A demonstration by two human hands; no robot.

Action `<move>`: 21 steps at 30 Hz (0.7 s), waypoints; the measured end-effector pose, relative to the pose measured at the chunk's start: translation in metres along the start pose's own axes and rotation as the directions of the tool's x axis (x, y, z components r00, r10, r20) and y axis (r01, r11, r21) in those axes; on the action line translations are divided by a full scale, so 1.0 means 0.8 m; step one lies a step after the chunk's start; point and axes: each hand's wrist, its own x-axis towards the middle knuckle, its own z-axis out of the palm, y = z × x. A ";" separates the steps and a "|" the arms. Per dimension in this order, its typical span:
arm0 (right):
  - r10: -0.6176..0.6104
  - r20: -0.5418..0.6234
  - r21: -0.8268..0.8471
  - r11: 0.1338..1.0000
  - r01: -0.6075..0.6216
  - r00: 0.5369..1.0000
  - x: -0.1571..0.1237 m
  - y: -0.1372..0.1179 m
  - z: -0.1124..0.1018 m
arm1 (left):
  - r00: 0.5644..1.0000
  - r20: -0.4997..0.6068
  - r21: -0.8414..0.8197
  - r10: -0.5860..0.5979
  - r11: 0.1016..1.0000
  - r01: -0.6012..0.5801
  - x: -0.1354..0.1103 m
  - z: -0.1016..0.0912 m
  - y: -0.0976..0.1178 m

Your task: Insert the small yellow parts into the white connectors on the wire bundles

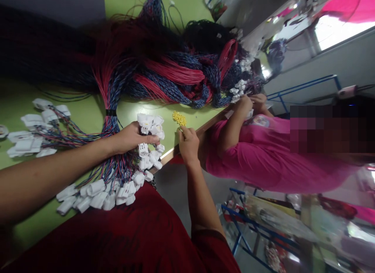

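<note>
My left hand [129, 139] is closed around a cluster of white plastic connectors [150, 125], its thumb lying across them. Twisted blue and pink wires run from the connectors to a bundle bound with black tape [111, 112]. More white connectors [96, 193] hang below my left wrist near the table edge. My right hand [189, 144] is curled, with its fingertips at the near side of a small heap of tiny yellow pieces [179, 118] on the green table [166, 142]. Whatever its fingers pinch, if anything, is hidden.
Thick hanks of blue and pink wire [175, 71] lie across the table behind my hands. White connectors [26, 134] spread at the left. A co-worker in a pink shirt [252, 155] handles white connectors at the right. Blue metal frames [243, 226] stand beyond the table edge.
</note>
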 end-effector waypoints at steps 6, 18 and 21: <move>0.034 0.033 -0.018 0.999 -0.033 0.999 0.000 -0.020 0.001 | 1.000 0.016 0.002 0.004 1.000 -0.004 0.001 0.000 0.000; -0.126 0.064 0.708 0.704 0.044 0.990 -0.016 -0.101 -0.045 | 0.994 0.038 0.027 0.103 0.994 -0.104 0.000 -0.002 -0.003; -0.139 0.009 0.690 0.717 0.095 0.990 -0.022 -0.100 -0.038 | 0.994 0.028 0.020 0.102 0.995 -0.103 0.001 -0.001 -0.003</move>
